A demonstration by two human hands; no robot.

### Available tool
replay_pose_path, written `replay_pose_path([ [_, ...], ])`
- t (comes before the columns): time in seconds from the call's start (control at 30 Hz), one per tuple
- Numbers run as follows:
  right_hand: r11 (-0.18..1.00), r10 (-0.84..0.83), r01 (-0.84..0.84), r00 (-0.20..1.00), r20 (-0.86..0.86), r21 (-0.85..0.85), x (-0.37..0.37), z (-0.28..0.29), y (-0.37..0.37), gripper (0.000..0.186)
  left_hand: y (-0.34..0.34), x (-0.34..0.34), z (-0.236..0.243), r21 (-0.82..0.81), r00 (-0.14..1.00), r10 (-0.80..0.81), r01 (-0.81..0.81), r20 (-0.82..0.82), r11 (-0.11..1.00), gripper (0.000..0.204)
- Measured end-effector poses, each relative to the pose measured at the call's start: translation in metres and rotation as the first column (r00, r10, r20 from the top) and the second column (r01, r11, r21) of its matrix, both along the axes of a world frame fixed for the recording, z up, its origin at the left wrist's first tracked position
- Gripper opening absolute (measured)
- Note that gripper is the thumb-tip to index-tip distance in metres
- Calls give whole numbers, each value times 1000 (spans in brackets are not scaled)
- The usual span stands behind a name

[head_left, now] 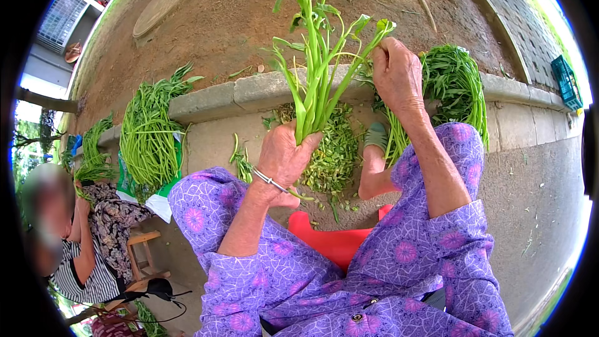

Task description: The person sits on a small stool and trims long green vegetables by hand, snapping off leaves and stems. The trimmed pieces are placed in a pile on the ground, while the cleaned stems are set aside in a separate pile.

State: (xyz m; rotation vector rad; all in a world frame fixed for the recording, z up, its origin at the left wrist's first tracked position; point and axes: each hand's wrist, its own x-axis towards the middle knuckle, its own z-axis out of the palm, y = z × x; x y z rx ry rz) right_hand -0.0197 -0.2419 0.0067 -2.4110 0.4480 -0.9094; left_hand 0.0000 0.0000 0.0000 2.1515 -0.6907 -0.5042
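My left hand (282, 155), with a silver bangle at its wrist, is closed round the lower stems of a bunch of water spinach (315, 81). The bunch stands upright in front of me, its leafy tops fanning out. My right hand (399, 75) is raised to the right of the bunch, fingers pinched on the leafy tip of an outer stem. Below the bunch, a heap of plucked leaves (331, 156) lies on the pavement between my feet. A large pile of uncut greens (454, 84) rests by my right knee.
Another big pile of greens (150, 140) lies on a green-and-white sack to the left. A stone curb (253, 92) crosses ahead, with bare soil beyond. A person in a striped top (90, 274) sits at far left, handling greens. A red stool (327, 237) is beneath me.
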Motion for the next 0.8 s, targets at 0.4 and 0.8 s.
replay_pose_path([
  [0.4,982,-147,138,987,65,129,-1,11,8,17,-2,0,5,-147,985,-58,33,-164,989,20],
  [0.8,792,233,-125,967,-107,597,-4,-11,-12,25,11,-1,17,-241,963,0,-68,-271,968,19],
])
